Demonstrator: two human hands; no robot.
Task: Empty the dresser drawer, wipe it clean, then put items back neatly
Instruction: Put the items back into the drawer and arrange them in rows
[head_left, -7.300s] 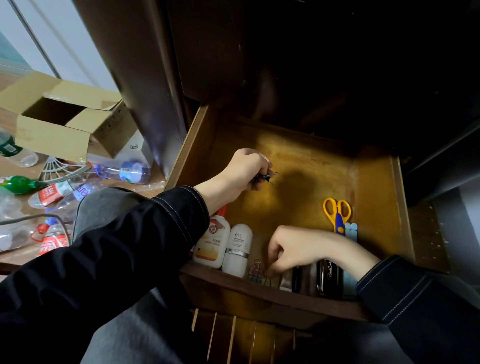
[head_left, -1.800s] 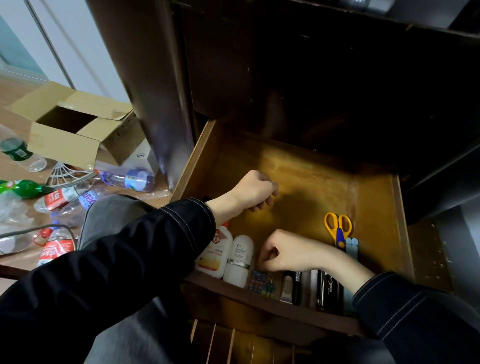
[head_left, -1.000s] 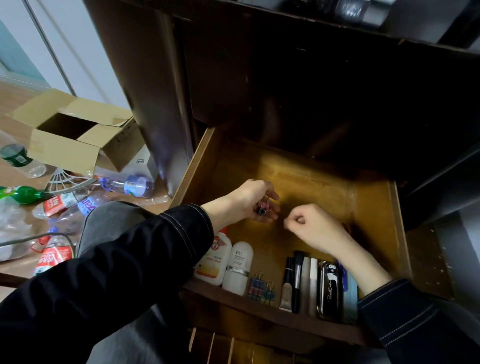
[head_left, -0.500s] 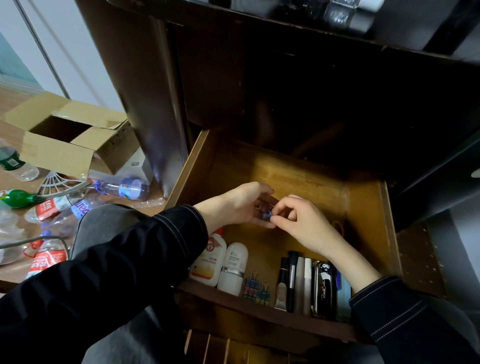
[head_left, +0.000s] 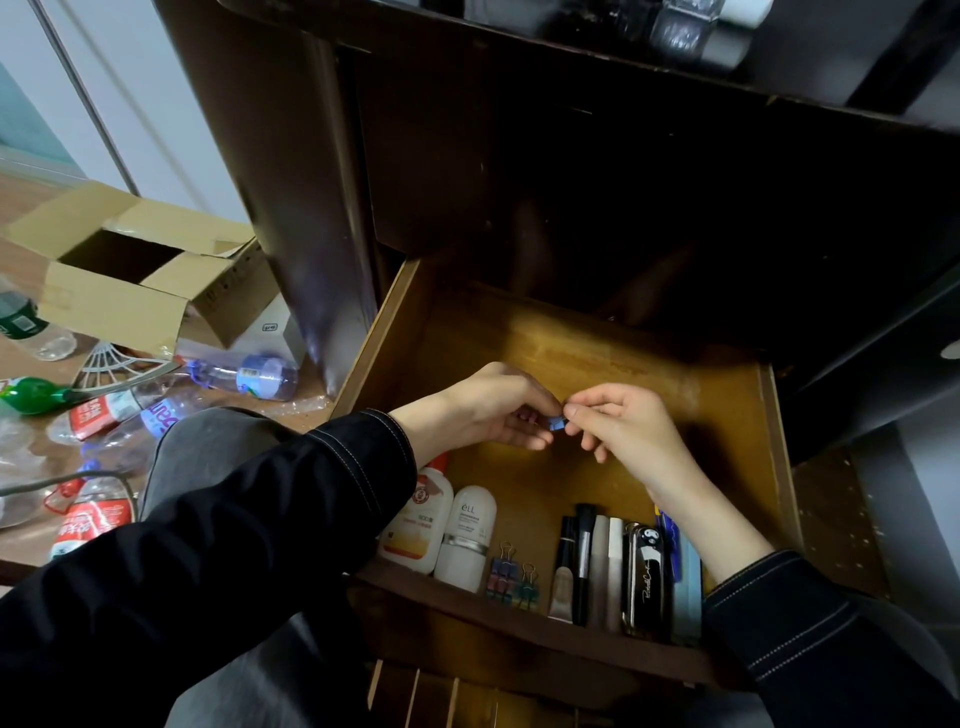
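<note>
Left hand (head_left: 488, 410) and right hand (head_left: 623, 426) both pinch a small blue clip (head_left: 556, 424) above the drawer (head_left: 675, 395)

The scene is dim in general. The brightest part lies at 9 to 10 o'clock, where pale daylight falls on the wall (head_left: 156, 104) and on the cardboard box (head_left: 119, 291). The wooden floor of the drawer (head_left: 597, 353) has a warm yellow glow, with a soft patch of glare near the centre. The right hand (head_left: 623, 431) throws a dark shadow toward 3 o'clock. The dresser (head_left: 519, 182) front, from 12 to 2 o'clock, is nearly black and shows little detail. Straight lines bend near the edges, as a wide-angle lens gives. The left hand (head_left: 488, 410) and the small blue clip (head_left: 556, 423) pinched between both hands look a little soft. The sleeves (head_left: 234, 545) at 7 and 5 o'clock are almost plain black.
</note>
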